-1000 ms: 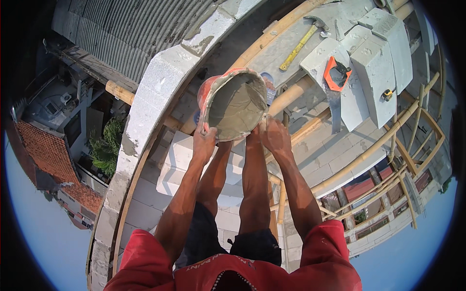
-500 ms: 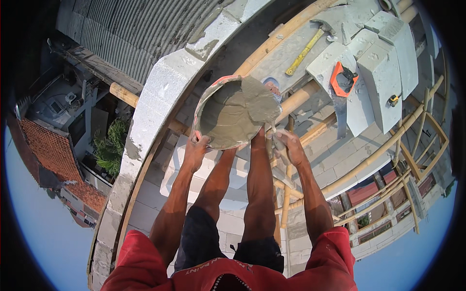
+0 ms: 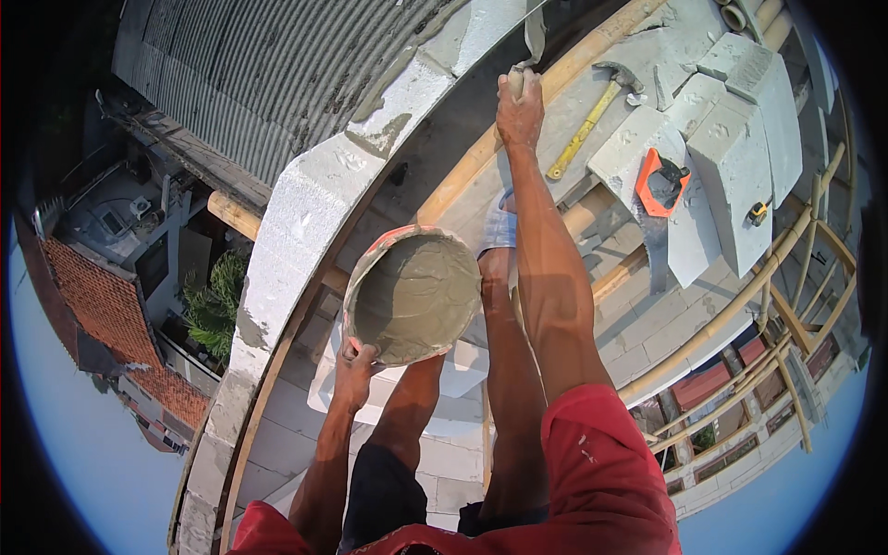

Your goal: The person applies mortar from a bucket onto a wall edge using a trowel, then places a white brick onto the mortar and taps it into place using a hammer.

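Curled over the near-left rim of the bucket (image 3: pixel 387 238), our left hand (image 3: pixel 359 363) holds it in the head view, while our right hand (image 3: pixel 521 113), arm stretched far, is closed on what looks like a trowel (image 3: pixel 535 39). That blade shows small at the far edge of the view, so we cannot tell whether it touches anything.

The bucket is in front of our legs, right of the curved wall (image 3: pixel 296 217). We have plenty of mortar (image 3: pixel 416 291) in it, smeared and uneven on top. More mortar sits on the wall in patches, with pale stretches bare between them, so we judge the coating partial. To the right, the hammer (image 3: pixel 585 129), the saw (image 3: pixel 656 245) and the tape (image 3: pixel 758 214) lie out of our hands, the last two on the blocks (image 3: pixel 731 176).

For edges, we have the wall on the left, with the roof (image 3: pixel 245 74) beyond it, and a bamboo rail (image 3: pixel 782 252) on the right. A dark strip runs between the wall and the bamboo pole (image 3: pixel 462 180), giving our right hand some room lengthwise; the hammer crowds its right side. The bucket's right rim is just beside our right leg, leaving little space there.
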Demonstrator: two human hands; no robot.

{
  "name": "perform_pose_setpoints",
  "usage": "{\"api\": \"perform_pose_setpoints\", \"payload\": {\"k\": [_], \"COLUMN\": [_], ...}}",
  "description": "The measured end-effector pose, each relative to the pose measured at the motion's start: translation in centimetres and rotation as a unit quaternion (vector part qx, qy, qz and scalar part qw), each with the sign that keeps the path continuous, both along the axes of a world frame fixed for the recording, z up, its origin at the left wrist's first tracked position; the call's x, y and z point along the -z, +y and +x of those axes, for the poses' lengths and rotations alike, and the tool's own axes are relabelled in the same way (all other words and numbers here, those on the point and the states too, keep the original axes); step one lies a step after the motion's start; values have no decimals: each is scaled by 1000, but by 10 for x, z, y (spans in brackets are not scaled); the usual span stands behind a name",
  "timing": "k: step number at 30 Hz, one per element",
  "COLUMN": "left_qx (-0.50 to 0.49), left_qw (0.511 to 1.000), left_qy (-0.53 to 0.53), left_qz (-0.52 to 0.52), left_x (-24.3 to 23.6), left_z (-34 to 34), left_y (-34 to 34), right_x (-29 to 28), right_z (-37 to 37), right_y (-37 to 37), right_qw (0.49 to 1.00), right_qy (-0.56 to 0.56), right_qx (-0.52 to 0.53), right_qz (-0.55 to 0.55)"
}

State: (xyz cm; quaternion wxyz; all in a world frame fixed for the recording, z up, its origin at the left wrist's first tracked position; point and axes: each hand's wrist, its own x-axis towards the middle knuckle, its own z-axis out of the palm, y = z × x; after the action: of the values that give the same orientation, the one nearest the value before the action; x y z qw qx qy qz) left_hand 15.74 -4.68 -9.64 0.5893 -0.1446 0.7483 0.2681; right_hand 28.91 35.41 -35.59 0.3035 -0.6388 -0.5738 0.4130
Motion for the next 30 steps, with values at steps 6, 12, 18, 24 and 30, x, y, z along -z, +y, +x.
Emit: {"api": "perform_pose_setpoints", "payload": {"k": [6,12,18,24,30], "left_qx": [-33,-84,-72,-70,-94], "left_qw": [999,996,995,996,994], "left_qy": [8,20,46,47,23], "left_qz": [20,26,41,30,55], "left_x": [-14,-39,-44,-34,-39], "left_z": [-11,-14,-18,-12,3], "left_y": [-44,-38,-48,-63,-51], "right_x": [-8,-40,-74,-183,-242], "right_z": [-39,-48,-20,57,89], "right_y": [-87,-140,-196,-223,-181], "right_qw": [979,978,970,883,750], "right_qy": [-197,-196,-227,208,390], "right_qx": [-17,-43,-78,28,135], "right_qz": [38,-52,-39,-419,-516]}}
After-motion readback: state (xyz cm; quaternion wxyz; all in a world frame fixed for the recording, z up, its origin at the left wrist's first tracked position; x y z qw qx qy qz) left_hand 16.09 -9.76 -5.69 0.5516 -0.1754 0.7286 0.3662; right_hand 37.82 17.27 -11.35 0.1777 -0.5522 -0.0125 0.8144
